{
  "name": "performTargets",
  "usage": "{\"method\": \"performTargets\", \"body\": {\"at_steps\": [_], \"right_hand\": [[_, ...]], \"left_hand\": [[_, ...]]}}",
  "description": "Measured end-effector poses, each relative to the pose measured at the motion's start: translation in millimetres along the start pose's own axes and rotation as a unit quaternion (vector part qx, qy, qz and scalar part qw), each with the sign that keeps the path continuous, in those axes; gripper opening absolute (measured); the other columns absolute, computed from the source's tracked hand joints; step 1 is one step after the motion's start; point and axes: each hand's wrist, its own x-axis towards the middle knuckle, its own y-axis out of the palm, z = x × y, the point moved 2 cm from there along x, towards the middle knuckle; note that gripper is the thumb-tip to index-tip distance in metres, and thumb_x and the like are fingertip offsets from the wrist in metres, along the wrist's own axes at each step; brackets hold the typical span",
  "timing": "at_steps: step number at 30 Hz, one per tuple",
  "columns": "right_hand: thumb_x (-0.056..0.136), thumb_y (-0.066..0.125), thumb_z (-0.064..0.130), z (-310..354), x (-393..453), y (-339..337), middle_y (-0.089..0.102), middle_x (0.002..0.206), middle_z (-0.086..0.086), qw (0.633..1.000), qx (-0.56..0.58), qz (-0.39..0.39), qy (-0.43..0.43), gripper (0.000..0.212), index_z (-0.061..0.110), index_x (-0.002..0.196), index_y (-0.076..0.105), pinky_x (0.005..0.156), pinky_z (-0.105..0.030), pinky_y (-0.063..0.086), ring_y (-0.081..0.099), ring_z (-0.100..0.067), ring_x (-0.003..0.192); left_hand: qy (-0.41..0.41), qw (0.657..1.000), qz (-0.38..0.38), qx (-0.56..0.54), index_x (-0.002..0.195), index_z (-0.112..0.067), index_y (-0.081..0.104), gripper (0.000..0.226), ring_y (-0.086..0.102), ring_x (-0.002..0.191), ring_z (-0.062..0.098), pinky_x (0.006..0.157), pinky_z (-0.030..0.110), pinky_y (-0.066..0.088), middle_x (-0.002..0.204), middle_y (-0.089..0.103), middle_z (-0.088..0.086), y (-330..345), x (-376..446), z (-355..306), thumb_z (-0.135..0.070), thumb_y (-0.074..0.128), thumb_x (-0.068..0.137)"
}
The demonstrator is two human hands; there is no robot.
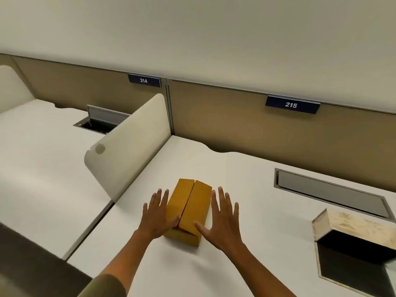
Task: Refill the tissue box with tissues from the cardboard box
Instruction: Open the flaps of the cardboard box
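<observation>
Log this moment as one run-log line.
stage: opening | cardboard box: flaps shut, on desk | left hand, right hand: flat beside it | tissue box: open, right

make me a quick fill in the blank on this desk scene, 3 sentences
1. The cardboard box has its top flaps ____.
2. The sign above this desk reads ____.
3. The left hand and right hand flank the box, and the tissue box lies to the person's ____.

Missing words: closed; 215; right
</observation>
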Motion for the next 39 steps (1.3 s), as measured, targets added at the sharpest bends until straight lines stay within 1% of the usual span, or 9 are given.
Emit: {"method": "performTargets", "body": {"at_steps": [5,10,15,20,23,25,29,34,39], "right_hand": [[0.065,0.026,0.095,26,3,33,-0.028,0.159,0.001,0.998,0.007,0.062,0.012,0.119,0.027,0.149,-0.025,0.12,-0.055,0.007,-0.006,-0.025,0.152],[0.064,0.036,0.092,42,11,51,-0.032,0.158,0.001,0.996,0.029,0.083,0.017,0.123,0.028,0.144,-0.033,0.117,-0.055,0.02,0.015,-0.025,0.149],[0.07,0.037,0.084,47,17,58,-0.029,0.158,-0.001,0.998,0.023,0.064,0.007,0.114,0.029,0.145,-0.03,0.11,-0.045,0.034,0.033,-0.027,0.14],[0.084,0.045,0.06,45,11,60,-0.019,0.162,0.001,0.997,0.072,0.001,0.001,0.093,0.033,0.152,-0.013,0.097,-0.033,0.047,0.051,-0.019,0.123],[0.087,0.051,0.044,39,1,55,-0.013,0.162,0.004,0.995,0.091,-0.039,0.024,0.091,0.036,0.151,-0.014,0.096,-0.035,0.048,0.055,-0.015,0.115],[0.088,0.049,0.041,31,-5,51,-0.011,0.162,0.006,0.993,0.1,-0.045,0.048,0.087,0.037,0.15,-0.013,0.108,-0.042,0.041,0.046,-0.016,0.13],[0.088,0.045,0.041,17,-14,42,-0.01,0.162,0.009,0.99,0.102,-0.039,0.088,0.078,0.036,0.149,-0.004,0.119,-0.047,0.017,0.025,-0.015,0.145],[0.086,0.053,0.034,-2,-16,36,-0.006,0.162,0.01,0.989,0.087,-0.041,0.117,0.076,0.031,0.152,0.013,0.12,-0.049,0.015,0.028,-0.017,0.144],[0.078,0.063,0.036,-19,-15,38,0.014,0.163,-0.006,0.989,0.032,-0.039,0.139,0.076,0.024,0.147,0.034,0.114,-0.058,0.023,0.033,-0.028,0.143]], "left_hand": [[0.028,0.988,0.143,-0.051,0.152,-0.028,-0.013,0.122,0.004,0.152,0.026,0.119,0.057,0.017,0.164,-0.008,0.003,12,16,27,-0.079,0.059,0.067],[0.062,0.974,0.191,-0.102,0.15,-0.03,-0.018,0.136,0.008,0.151,0.027,0.119,0.05,0.026,0.164,-0.008,0.002,23,25,37,-0.082,0.064,0.055],[0.115,0.969,0.18,-0.127,0.151,-0.026,-0.012,0.123,0.023,0.147,0.025,0.116,0.047,0.035,0.162,0.01,0.0,23,30,40,-0.075,0.063,0.066],[0.14,0.956,0.159,-0.203,0.151,-0.039,-0.004,0.091,0.035,0.141,0.016,0.11,0.036,0.041,0.157,0.021,-0.014,22,32,47,-0.055,0.057,0.086],[0.102,0.954,0.137,-0.248,0.15,-0.045,0.003,0.074,0.054,0.121,0.012,0.098,0.03,0.049,0.142,0.038,-0.017,19,31,61,-0.041,0.052,0.094],[0.072,0.949,0.112,-0.284,0.149,-0.046,0.01,0.067,0.063,0.1,0.01,0.088,0.028,0.054,0.127,0.056,-0.01,18,31,72,-0.029,0.049,0.097],[0.056,0.94,0.045,-0.333,0.143,-0.052,0.023,0.065,0.053,0.059,0.014,0.059,0.024,0.048,0.087,0.066,-0.004,13,31,88,-0.014,0.048,0.097],[0.041,0.94,0.007,-0.338,0.144,-0.051,0.022,0.069,0.066,0.09,0.014,0.074,0.025,0.056,0.096,0.068,-0.011,7,33,99,-0.008,0.049,0.096],[0.061,0.968,-0.057,-0.237,0.15,-0.03,0.024,0.074,0.044,0.123,0.019,0.094,0.03,0.043,0.139,0.043,-0.004,8,35,104,-0.001,0.055,0.089]]}}
